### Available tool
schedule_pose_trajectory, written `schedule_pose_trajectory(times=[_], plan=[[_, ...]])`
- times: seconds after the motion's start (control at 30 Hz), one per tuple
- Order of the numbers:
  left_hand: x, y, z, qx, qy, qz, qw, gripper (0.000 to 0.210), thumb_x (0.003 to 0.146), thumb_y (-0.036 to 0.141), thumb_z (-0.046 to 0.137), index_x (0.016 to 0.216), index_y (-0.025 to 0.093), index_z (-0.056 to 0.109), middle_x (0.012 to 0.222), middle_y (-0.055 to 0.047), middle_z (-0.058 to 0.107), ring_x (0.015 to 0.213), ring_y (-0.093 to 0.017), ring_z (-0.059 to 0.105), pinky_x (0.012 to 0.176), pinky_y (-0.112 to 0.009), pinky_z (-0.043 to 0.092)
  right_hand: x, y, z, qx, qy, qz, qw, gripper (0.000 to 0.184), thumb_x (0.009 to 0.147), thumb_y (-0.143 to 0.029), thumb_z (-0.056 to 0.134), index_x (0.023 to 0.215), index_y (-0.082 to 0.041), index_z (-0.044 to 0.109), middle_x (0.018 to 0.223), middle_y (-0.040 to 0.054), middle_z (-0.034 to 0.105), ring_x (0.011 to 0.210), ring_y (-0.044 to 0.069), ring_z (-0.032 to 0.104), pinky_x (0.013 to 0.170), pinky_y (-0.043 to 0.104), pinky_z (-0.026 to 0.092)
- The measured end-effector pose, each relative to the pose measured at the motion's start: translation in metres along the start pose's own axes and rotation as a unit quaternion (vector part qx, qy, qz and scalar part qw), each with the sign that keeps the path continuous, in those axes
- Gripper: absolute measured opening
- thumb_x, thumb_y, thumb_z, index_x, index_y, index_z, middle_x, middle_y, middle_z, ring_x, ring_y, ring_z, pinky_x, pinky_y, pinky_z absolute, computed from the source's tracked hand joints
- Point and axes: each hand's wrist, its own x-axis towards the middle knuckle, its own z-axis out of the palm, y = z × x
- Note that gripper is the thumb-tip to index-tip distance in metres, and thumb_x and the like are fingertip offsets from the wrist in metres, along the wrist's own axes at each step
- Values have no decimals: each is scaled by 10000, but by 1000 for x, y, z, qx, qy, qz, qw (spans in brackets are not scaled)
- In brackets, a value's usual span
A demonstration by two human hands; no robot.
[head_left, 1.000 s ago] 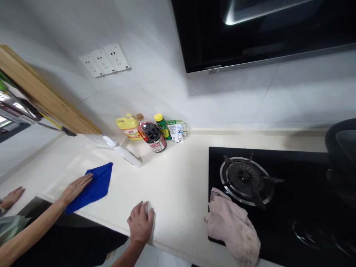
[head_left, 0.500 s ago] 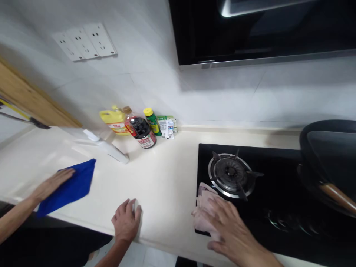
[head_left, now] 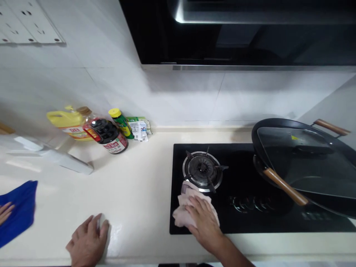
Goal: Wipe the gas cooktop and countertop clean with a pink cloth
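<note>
My right hand (head_left: 204, 218) presses on a pale pink cloth (head_left: 185, 213), its fingers spread over the folds. The cloth lies on the left front part of the black gas hob (head_left: 236, 222), touching the front of the round burner (head_left: 202, 168). My left hand (head_left: 88, 239) rests palm down on the white countertop (head_left: 139, 207), fingers bent and thumb apart, holding nothing. At the far left edge, another person's hand (head_left: 5, 212) lies on a blue cloth (head_left: 20, 211); most of that hand is out of frame.
A large wok (head_left: 260, 148) with a glass lid (head_left: 294, 163) and wooden handles covers the hob's right side. Along the wall stand a yellow jug (head_left: 66, 120), a dark sauce bottle (head_left: 111, 137), a green yellow-capped container (head_left: 122, 124) and packets (head_left: 139, 129). A range hood (head_left: 236, 44) overhangs.
The view has swung right, so the counter items sit further left and more of the wok shows. My right hand stays on the pink cloth by the burner. My left hand remains on the counter.
</note>
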Motion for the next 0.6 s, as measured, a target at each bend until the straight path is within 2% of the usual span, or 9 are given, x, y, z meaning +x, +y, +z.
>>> schedule_pose_trajectory(times=[0.13, 0.23, 0.3, 0.43, 0.53, 0.6], plan=[[1, 0, -1, -4, 4, 3, 1000, 710, 954, 642, 224, 1373, 217, 608, 1549, -150, 500, 1460, -379, 408, 1186, -619, 345, -53, 43, 5, -39, 72, 49, 995, 528, 875, -270, 620, 1403, -284, 629, 1584, 43, 523, 1469, 317, 453, 1223, 502, 369], [2, -3, 0, -13, 2, 9, 1000, 704, 947, 642, 263, 1362, 201, 621, 1537, -170, 511, 1444, -408, 421, 1168, -641, 355, -60, 62, 1, -58, 140, 125, 980, 444, 958, -316, 531, 1387, -251, 626, 1578, 76, 517, 1431, 312, 485, 1171, 497, 412], [4, -6, 2, -21, 6, 15, 1000, 669, 936, 632, 325, 1349, 203, 630, 1522, -183, 527, 1425, -428, 441, 1148, -661, 366, -54, 64, -3, -61, 160, 169, 971, 429, 987, -332, 484, 1386, -247, 617, 1606, 88, 475, 1403, 316, 499, 1151, 515, 421], [9, -15, 13, -30, 30, 16, 999, 552, 927, 606, 390, 1304, 285, 633, 1498, -127, 576, 1398, -409, 487, 1113, -647, 393, -44, 56, -5, -83, 147, 207, 964, 472, 947, -266, 476, 1398, -220, 606, 1592, 126, 484, 1358, 350, 519, 1119, 553, 425], [11, -18, 20, -27, 50, 1, 998, 511, 950, 602, 329, 1277, 335, 618, 1511, -71, 589, 1400, -370, 506, 1095, -603, 406, -48, 53, 1, -103, 121, 192, 968, 563, 873, -233, 525, 1433, -236, 584, 1595, 137, 480, 1349, 388, 518, 1088, 584, 427], [10, -16, 20, -16, 54, -19, 998, 481, 963, 591, 302, 1279, 391, 605, 1516, -4, 603, 1407, -328, 510, 1080, -564, 416, -48, 56, 3, -96, 127, 199, 967, 594, 874, -227, 509, 1466, -229, 550, 1598, 144, 472, 1350, 390, 513, 1070, 574, 442]])
